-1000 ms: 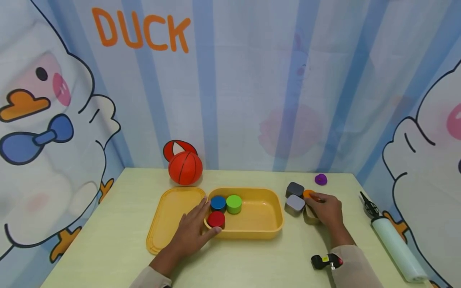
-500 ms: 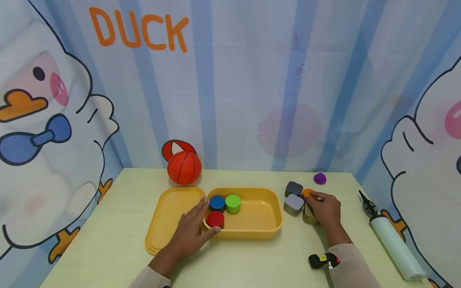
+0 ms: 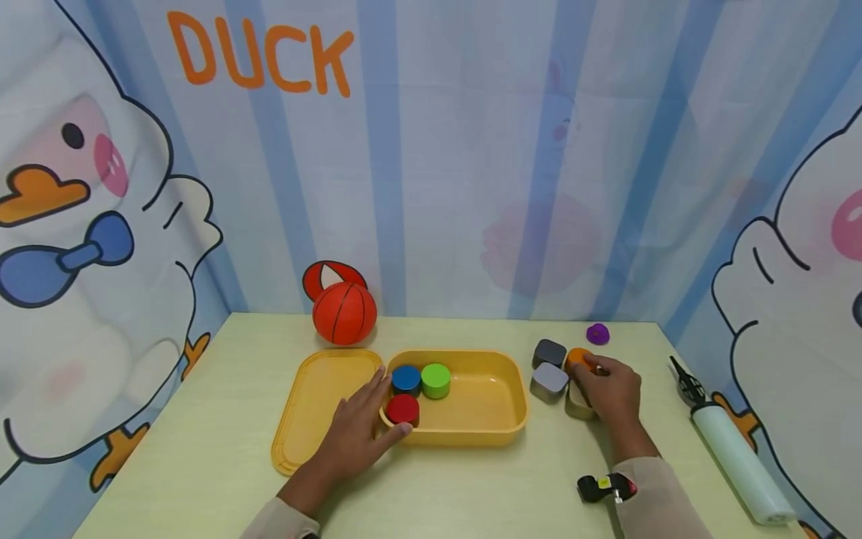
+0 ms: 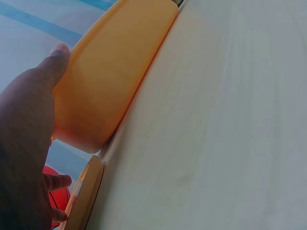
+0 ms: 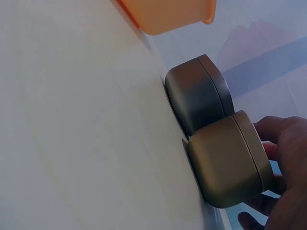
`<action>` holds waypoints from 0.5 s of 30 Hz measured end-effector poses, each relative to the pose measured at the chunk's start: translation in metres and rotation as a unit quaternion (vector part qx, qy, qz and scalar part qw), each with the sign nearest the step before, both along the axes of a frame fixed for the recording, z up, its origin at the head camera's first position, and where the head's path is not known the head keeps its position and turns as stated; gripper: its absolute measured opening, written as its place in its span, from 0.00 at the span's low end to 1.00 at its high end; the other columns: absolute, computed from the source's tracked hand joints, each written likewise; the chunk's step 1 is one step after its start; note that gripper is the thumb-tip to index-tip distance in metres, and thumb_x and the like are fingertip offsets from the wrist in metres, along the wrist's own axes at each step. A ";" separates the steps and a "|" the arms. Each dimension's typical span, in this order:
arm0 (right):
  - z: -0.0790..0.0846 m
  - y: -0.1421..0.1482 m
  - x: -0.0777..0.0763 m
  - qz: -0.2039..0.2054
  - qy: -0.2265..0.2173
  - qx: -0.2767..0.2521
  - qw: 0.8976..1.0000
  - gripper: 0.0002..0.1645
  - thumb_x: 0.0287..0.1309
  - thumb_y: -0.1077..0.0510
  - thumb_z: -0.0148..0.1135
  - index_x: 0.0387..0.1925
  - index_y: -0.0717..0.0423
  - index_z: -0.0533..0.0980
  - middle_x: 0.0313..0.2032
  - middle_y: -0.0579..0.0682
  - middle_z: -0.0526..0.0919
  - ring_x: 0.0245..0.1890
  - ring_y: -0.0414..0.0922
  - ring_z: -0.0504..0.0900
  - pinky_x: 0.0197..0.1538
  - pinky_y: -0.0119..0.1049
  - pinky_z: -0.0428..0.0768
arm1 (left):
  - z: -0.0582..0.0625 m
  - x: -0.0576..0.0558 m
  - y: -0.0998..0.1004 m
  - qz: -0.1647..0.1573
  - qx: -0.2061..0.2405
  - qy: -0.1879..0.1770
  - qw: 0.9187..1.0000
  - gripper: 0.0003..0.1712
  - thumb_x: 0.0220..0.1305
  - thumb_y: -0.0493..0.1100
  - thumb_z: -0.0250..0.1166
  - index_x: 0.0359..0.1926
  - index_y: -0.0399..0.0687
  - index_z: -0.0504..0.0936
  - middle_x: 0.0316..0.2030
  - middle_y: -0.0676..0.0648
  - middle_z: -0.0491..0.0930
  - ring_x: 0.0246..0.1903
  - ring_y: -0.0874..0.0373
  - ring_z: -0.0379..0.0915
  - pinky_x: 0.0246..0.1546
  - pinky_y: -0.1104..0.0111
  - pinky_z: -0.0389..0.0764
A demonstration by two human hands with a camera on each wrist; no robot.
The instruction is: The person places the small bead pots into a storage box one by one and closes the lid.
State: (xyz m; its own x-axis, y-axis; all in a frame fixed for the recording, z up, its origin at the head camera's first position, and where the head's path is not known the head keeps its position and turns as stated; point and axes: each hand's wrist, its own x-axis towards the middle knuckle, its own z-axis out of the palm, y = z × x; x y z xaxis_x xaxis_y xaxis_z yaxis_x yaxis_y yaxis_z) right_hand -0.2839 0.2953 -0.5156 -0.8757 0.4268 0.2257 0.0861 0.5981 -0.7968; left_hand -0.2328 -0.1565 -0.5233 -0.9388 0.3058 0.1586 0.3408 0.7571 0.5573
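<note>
Head view: my left hand [image 3: 360, 434] lies open, fingers straight at the left end of the box [image 3: 494, 393], seemingly to steady it. My right hand [image 3: 611, 391] pinches the orange disc [image 3: 576, 358] by its near edge. The gold tin [image 3: 579, 408] stands in the way in front; the grey tin [image 3: 549, 381] and dark tin [image 3: 548, 352] crowd its left.

Left wrist view: my thumb meets the box's rim; the lid [image 4: 86, 194] sits just beside.

Right wrist view: the gold tin hides my grip.
</note>
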 end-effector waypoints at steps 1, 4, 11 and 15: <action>0.000 0.000 0.000 0.000 0.005 0.001 1.000 0.26 0.67 0.50 0.72 0.62 0.59 0.87 0.59 0.68 0.89 0.56 0.63 0.89 0.53 0.42 0.84 | 0.000 0.000 0.000 0.000 0.000 0.000 1.000 0.55 0.75 0.71 0.63 0.89 0.55 0.53 0.90 0.54 0.47 0.88 0.42 0.50 0.77 0.20 0.50; 0.001 0.000 0.000 0.007 0.025 0.006 1.000 0.27 0.68 0.51 0.72 0.62 0.60 0.86 0.60 0.68 0.88 0.59 0.65 0.87 0.62 0.55 0.84 | 0.000 0.000 -0.001 0.001 0.000 0.000 1.000 0.55 0.75 0.71 0.64 0.89 0.55 0.53 0.90 0.53 0.47 0.88 0.42 0.50 0.77 0.20 0.50; 0.001 -0.002 -0.001 0.021 0.099 0.026 0.994 0.25 0.66 0.55 0.77 0.60 0.64 0.87 0.61 0.67 0.88 0.63 0.66 0.86 0.70 0.64 0.80 | 0.000 0.000 -0.001 -0.003 0.000 -0.001 1.000 0.55 0.75 0.71 0.63 0.89 0.55 0.52 0.90 0.53 0.47 0.88 0.42 0.50 0.77 0.20 0.50; 0.002 -0.006 -0.001 0.026 0.143 0.037 0.989 0.24 0.62 0.57 0.79 0.57 0.64 0.88 0.59 0.66 0.90 0.61 0.65 0.87 0.67 0.60 0.82 | -0.001 0.000 -0.001 -0.002 0.001 0.001 1.000 0.55 0.75 0.71 0.63 0.89 0.55 0.52 0.90 0.54 0.47 0.88 0.42 0.50 0.78 0.20 0.50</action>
State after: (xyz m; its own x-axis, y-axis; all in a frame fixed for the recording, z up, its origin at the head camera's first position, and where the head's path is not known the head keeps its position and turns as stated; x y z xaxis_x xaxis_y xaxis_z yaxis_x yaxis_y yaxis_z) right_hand -0.2853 0.2898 -0.5131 -0.7914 0.3564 0.4967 -0.1690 0.6533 -0.7380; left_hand -0.2333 -0.1575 -0.5240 -0.9370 0.3101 0.1609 0.3455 0.7541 0.5585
